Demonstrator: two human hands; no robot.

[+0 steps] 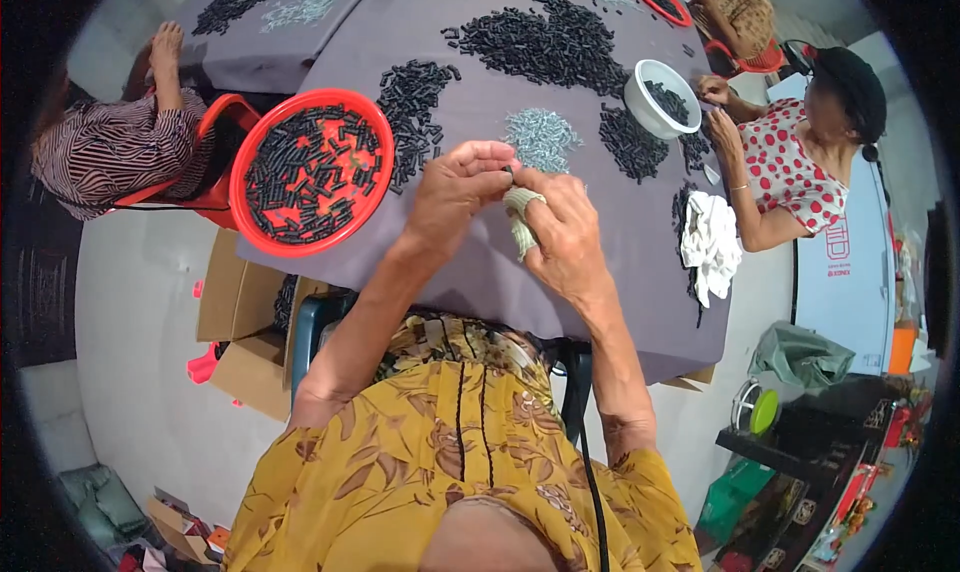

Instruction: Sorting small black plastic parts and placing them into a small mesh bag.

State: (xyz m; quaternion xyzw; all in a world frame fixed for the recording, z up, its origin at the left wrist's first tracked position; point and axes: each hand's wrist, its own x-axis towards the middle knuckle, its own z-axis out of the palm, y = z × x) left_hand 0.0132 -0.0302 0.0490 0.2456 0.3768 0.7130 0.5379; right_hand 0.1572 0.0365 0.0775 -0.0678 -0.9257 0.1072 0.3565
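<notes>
My left hand (455,197) is closed in a pinch over the grey tablecloth, its thumb and fingertips on a small black piece (508,170). Against those fingertips comes my right hand (568,234), also pinched; what lies between its fingers is mostly hidden. A pale green ribbed knit cover (521,220) wraps one finger of the right hand. Just beyond my hands lies a heap of small silvery metal pieces (542,139). Short black tubes fill a red basin (240,187) to the left, and a pile of black tubes (410,112) lies beside it.
A larger heap of black tubes (545,47) spreads across the far table. A white bowl (640,107) and crumpled white cloth (710,247) are at the right. Co-workers sit on both sides, one in a dotted shirt (800,162). An open cardboard box (250,367) stands below left.
</notes>
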